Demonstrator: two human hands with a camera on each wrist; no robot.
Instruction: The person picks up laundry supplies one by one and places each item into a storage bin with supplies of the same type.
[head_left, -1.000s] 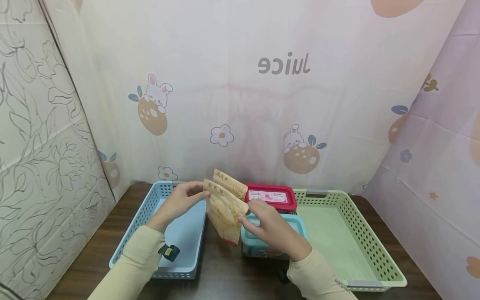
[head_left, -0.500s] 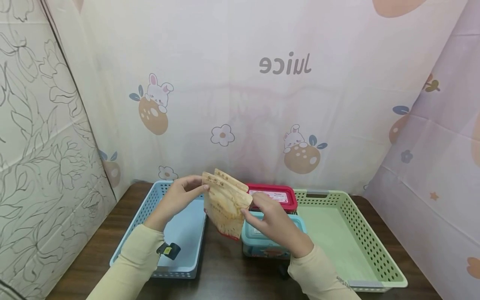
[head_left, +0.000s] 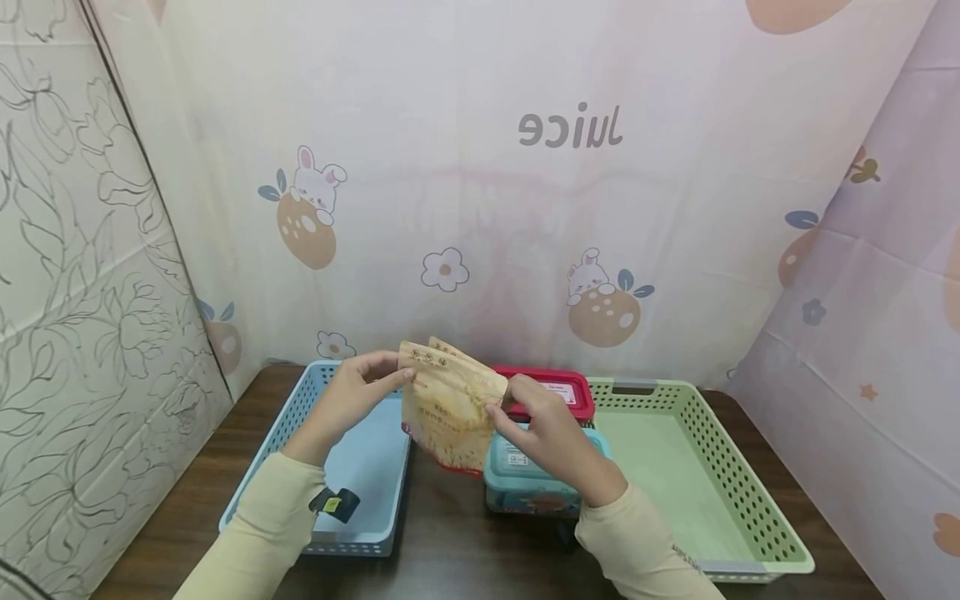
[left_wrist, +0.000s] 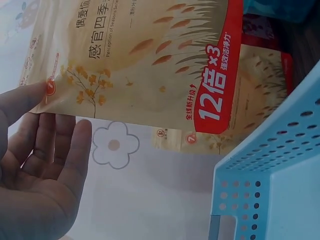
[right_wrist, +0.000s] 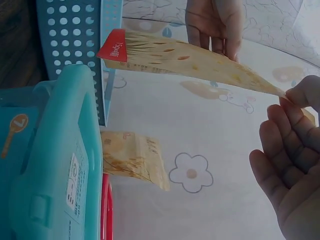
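A flat tan pouch (head_left: 448,412) with a grass print and a red lower corner hangs upright above the table. My left hand (head_left: 348,404) pinches its upper left corner between thumb and fingers. At the upper right corner, my right hand (head_left: 547,433) pinches it the same way; the right wrist view shows the pouch (right_wrist: 185,57) nearly edge-on, stretched between both hands. Behind it stands a second, similar pouch (left_wrist: 260,90), mostly hidden in the head view. Just under my right hand sits a turquoise lidded tub (head_left: 517,475), with a red-lidded tub (head_left: 583,404) behind.
On the left of the brown table (head_left: 442,550) is a blue perforated basket (head_left: 393,533). A larger green basket (head_left: 750,467) stands on the right. A printed curtain (head_left: 480,208) hangs behind, and a dark strap (head_left: 335,504) sits at my left wrist.
The held pouch has turned to show more of its front to the head view. Its left corner has moved slightly left and up, its right corner slightly right. Both hands keep their grip.
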